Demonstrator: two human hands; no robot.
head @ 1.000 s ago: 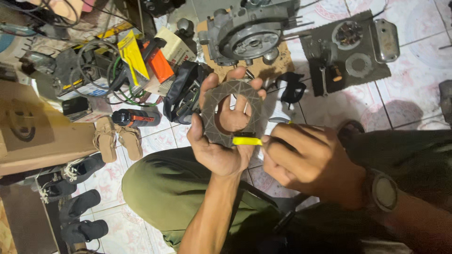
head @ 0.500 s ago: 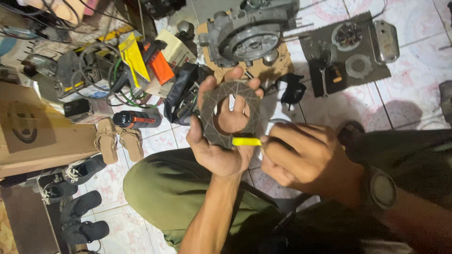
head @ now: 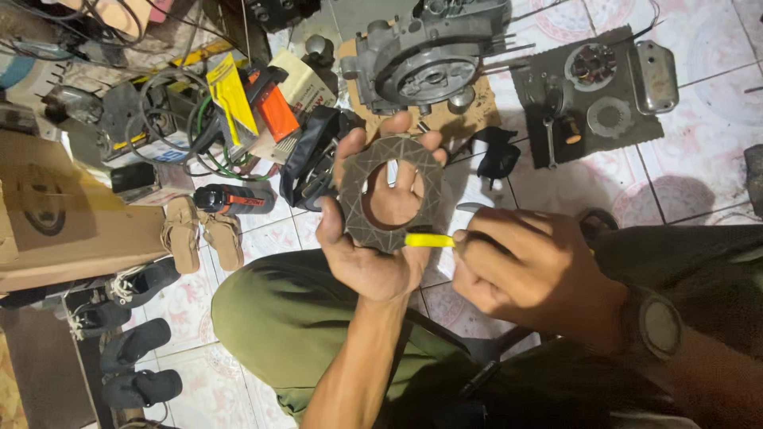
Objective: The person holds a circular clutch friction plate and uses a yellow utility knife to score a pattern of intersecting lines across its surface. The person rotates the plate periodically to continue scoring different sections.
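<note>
Left hand: the left hand (head: 373, 254) was raised palm up over the knee (head: 294, 318), its fingers curled round the rim of a grey ring (head: 393, 195) and closed on it.
Ring: a flat friction disc with a patterned face and a wide hole, held tilted toward the camera; the palm and fingers showed through the hole, and fingertips came over its top edge.
Right hand: the right hand (head: 532, 274) was closed in a fist round a yellow-handled tool (head: 429, 240), with a watch (head: 660, 324) on its wrist.
Tool: only the yellow part stuck out of the fist, and it touched the ring's lower right edge; I could not tell what kind of tip it had.
Floor: a tiled floor (head: 707, 159) carried everything else.
Engine case: a grey engine case (head: 429, 63) lay on cardboard toward the floor's far edge, just beyond the ring.
Mat: a dark mat (head: 532, 103) to the right of the case held small round parts and a metal cover (head: 653, 75).
Left side: a cardboard box (head: 71, 214) sat by the left edge, with tan sandals (head: 203, 234) beside it and dark shoes (head: 131, 349) nearer the lower left corner.
Far left: a tangle of cables, a yellow card and an orange tool (head: 274, 111) lay beyond the sandals.
</note>
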